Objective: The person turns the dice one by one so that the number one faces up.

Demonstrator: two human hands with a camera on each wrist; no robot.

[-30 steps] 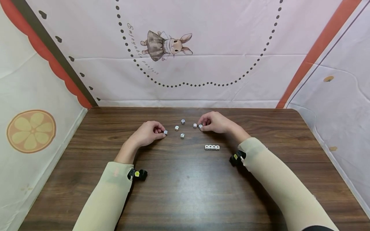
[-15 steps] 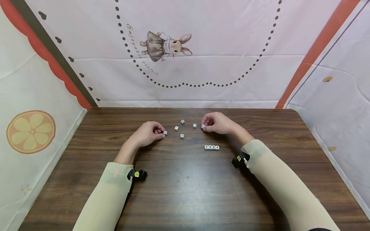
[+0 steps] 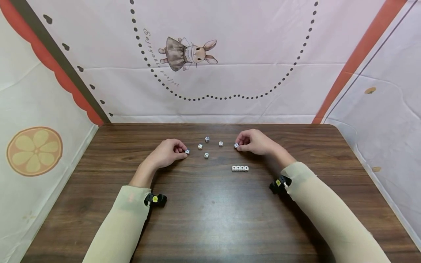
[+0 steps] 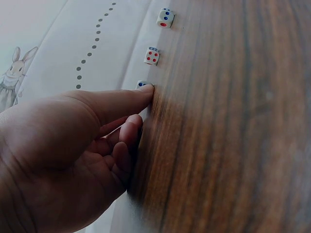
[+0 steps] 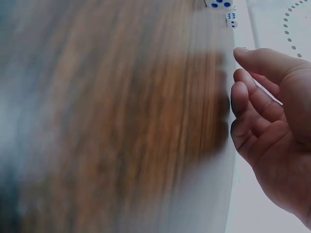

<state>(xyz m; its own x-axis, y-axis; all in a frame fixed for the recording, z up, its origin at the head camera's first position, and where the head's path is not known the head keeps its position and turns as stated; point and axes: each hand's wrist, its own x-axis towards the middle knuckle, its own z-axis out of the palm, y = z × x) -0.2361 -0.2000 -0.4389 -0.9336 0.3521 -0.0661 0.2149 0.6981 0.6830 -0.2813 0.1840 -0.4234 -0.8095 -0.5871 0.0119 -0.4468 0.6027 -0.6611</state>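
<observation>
My left hand [image 3: 166, 152] rests on the table and pinches a white die [image 3: 187, 152] between thumb and fingertips. In the left wrist view the thumb covers most of that die [image 4: 142, 84]. Farther right, my right hand [image 3: 255, 141] pinches another die [image 3: 236, 145] at the table surface. The right wrist view shows this hand [image 5: 272, 111] with its die hidden behind the thumb. Between the hands lie several loose dice, among them a near one [image 3: 206, 155], a far one [image 3: 207, 139] and one to the right [image 3: 220, 144].
A straight row of white dice [image 3: 240, 168], set side by side, lies nearer me, below the right hand. The wooden table [image 3: 210, 219] ends at a patterned cloth wall [image 3: 250, 80] behind the dice. Cloth also stands at both sides.
My right hand has slid its die to the right along the table, away from the loose die it was beside. My left hand has stayed in place on its die.
</observation>
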